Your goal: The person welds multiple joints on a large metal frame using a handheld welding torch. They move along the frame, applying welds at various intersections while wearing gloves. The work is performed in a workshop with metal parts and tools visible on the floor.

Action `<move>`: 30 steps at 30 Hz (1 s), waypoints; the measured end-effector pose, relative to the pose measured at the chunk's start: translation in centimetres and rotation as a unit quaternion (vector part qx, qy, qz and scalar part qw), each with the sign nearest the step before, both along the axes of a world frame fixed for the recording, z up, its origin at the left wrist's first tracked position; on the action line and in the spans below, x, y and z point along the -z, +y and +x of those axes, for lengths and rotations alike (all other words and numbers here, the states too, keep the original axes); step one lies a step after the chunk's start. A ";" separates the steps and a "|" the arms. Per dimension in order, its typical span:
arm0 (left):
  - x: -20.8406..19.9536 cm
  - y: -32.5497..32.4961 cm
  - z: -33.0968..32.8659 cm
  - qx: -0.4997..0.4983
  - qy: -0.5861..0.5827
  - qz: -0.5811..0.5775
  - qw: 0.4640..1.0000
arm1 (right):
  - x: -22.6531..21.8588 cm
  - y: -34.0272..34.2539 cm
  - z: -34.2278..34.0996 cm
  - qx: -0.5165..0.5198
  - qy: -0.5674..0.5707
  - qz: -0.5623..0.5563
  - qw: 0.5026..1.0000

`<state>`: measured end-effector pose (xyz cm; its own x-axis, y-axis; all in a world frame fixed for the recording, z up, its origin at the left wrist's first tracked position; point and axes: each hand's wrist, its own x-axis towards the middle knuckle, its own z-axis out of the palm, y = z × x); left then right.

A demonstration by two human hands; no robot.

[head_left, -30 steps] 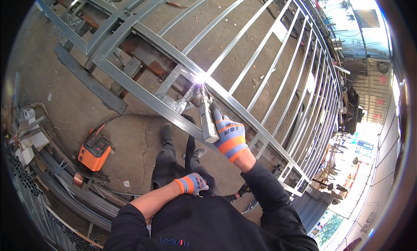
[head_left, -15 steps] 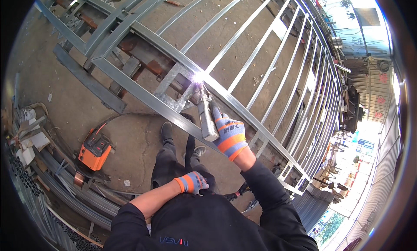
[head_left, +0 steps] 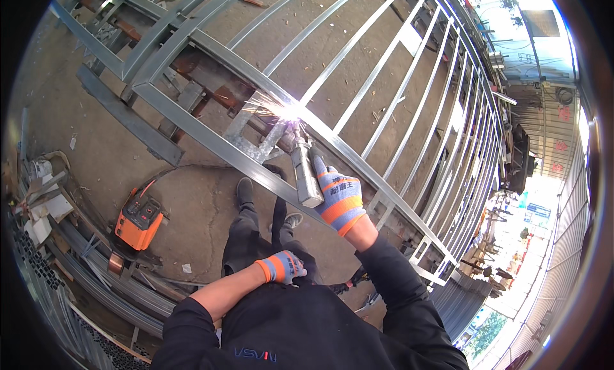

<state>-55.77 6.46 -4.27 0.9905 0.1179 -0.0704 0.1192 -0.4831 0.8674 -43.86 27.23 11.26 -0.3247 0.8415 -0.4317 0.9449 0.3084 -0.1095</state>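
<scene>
My right hand, in a grey and orange glove, is wrapped round the grey, boxy handle of a welding torch. The torch's tip points away from me and meets a bright arc on the inner rail of a galvanized steel frame. Sparks fly left from it, over a flat metal corner piece. At my waist my left hand, gloved alike, rests with fingers curled inward; whatever they hold is hidden. A dark strip runs between my legs toward that hand.
An orange welding machine stands on the floor at left, with a cable leading toward the frame. Stacked steel tubes lie at lower left. A loose grey steel bar lies beside the frame, whose long parallel bars stretch to the right.
Sparks now spray to the left from the arc, where before there was mainly a glow. Both hands and the torch stay nearly in place.
</scene>
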 end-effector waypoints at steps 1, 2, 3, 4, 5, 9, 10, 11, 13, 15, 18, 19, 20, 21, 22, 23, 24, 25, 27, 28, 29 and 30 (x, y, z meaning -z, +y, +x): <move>0.1 -0.1 0.0 -0.002 -0.003 -0.001 1.000 | 0.0 0.0 0.0 0.000 -0.010 -0.008 1.000; 0.3 -0.2 0.0 -0.003 -0.006 -0.001 1.000 | -0.1 0.0 -0.1 0.000 -0.020 -0.015 1.000; 0.4 -0.2 0.0 -0.005 -0.009 -0.001 1.000 | 0.0 0.0 0.0 -0.002 -0.012 -0.010 1.000; 0.4 -0.2 0.0 -0.002 -0.003 0.002 1.000 | 0.0 -0.1 0.2 -0.003 -0.006 -0.005 1.000; 0.3 -0.1 0.1 0.000 0.004 0.005 1.000 | 0.1 -0.2 0.5 -0.004 0.001 0.000 1.000; -0.2 0.7 -0.2 0.010 0.019 0.012 1.000 | 0.2 -0.7 1.6 -0.006 0.028 0.018 0.999; 0.0 0.8 -0.3 0.001 0.006 0.020 1.000 | -0.1 -0.9 2.4 -0.016 0.058 0.041 0.997; 0.4 0.5 -0.7 -0.010 -0.001 0.026 1.000 | -0.9 -0.7 2.5 -0.010 0.087 0.032 0.996; 0.7 0.1 -1.2 -0.041 -0.019 0.040 0.998 | -1.7 0.1 3.6 -0.014 0.143 0.019 0.990; 0.8 -0.2 -2.3 -0.078 -0.025 0.057 0.995 | -1.5 1.6 4.2 0.039 0.288 -0.051 0.955; 0.0 -0.1 -3.7 -0.109 0.000 0.086 0.990 | -0.7 5.1 4.1 0.012 0.398 -0.129 0.908; -0.4 0.0 -4.2 -0.112 0.016 0.082 0.990 | 0.0 6.4 4.0 -0.013 0.428 -0.151 0.891; -0.9 0.1 -4.9 -0.116 0.034 0.078 0.990 | 0.2 7.2 3.5 0.013 0.482 -0.183 0.857; -1.0 0.1 -5.4 -0.119 0.053 0.074 0.989 | 0.5 8.5 3.1 0.008 0.478 -0.214 0.852; -0.9 -0.1 -5.9 -0.132 0.067 0.069 0.987 | 1.0 9.3 2.9 0.008 0.472 -0.247 0.847; -0.8 -0.3 -6.4 -0.145 0.082 0.063 0.984 | 2.0 9.7 2.3 0.058 0.505 -0.288 0.812; -0.8 -0.5 -6.9 -0.156 0.097 0.058 0.981 | 2.2 10.4 2.1 0.053 0.488 -0.308 0.815; -0.9 -1.0 -7.1 -0.181 0.094 0.056 0.977 | 3.4 10.7 1.9 0.033 0.509 -0.293 0.808; -0.3 -1.1 -6.7 -0.202 0.078 0.091 0.972 | 4.8 11.1 1.5 0.020 0.535 -0.277 0.798; -0.6 -1.1 -6.4 -0.216 0.071 0.103 0.968 | 4.9 11.3 1.1 0.025 0.539 -0.283 0.793; -0.8 -1.1 -6.3 -0.229 0.070 0.101 0.966 | 5.0 11.4 0.9 0.030 0.542 -0.288 0.789; -0.9 -0.9 -6.3 -0.237 0.060 0.097 0.965 | 5.3 11.5 0.9 0.041 0.535 -0.300 0.788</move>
<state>-62.05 5.56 -3.42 0.8076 0.5788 -0.1127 0.4613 -0.5012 0.7321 -42.94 38.75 5.95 -0.7283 0.6271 -0.2763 0.2260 -0.1608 -0.9608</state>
